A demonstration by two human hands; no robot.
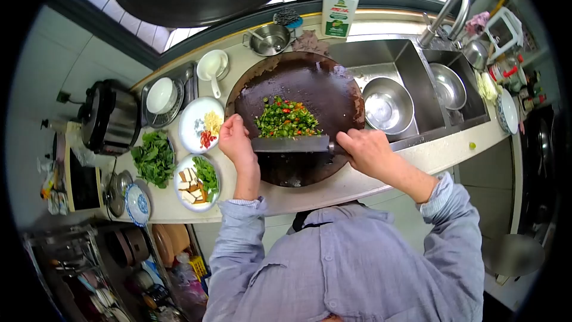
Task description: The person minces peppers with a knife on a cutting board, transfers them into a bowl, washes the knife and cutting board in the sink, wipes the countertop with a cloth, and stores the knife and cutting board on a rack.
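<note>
A round dark chopping board (286,77) with a worn rim lies on the counter. On it is a heap of chopped green and red chili peppers (287,118). My right hand (370,152) is wrapped around the handle of a knife (292,144), whose broad blade lies across the board along the heap's near edge. At the blade's left end is my left hand (238,143), its fingers curled together over the board's left rim. Whether those fingers pinch anything is hidden.
Left of the board stand a plate of garlic and red chili (193,134), a plate of tofu-like pieces and greens (186,200), leafy greens (154,158) and a pressure cooker (113,116). Right is a sink (411,77) holding a metal bowl (387,107). A pump bottle (339,9) stands behind.
</note>
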